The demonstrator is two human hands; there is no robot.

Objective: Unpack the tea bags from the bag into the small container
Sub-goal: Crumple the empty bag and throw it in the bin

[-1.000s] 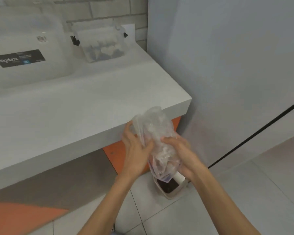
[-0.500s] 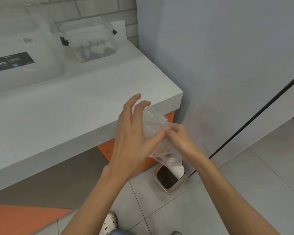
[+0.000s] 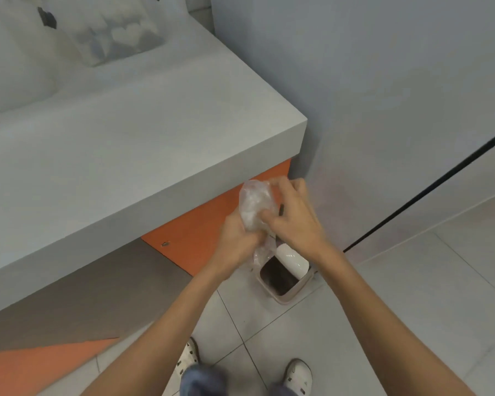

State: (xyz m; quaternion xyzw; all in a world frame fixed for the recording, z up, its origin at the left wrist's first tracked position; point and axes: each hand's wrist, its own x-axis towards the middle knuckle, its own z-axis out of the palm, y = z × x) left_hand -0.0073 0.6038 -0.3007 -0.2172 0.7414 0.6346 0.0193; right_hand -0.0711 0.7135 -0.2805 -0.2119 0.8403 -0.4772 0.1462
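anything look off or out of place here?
Nothing spilled or damaged. One oddity: the left hand and right hand grip the plastic bag scrunched into a wad above the floor bin, whose white lid is tipped open, away from the clear container on the counter.

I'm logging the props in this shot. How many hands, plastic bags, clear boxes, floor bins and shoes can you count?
Hands: 2, left hand and right hand, both gripping the bag
Bags: 1, plastic bag
Clear boxes: 2, small clear box and large clear box
Bins: 1, floor bin
Shoes: 2, left shoe and right shoe
Total: 8
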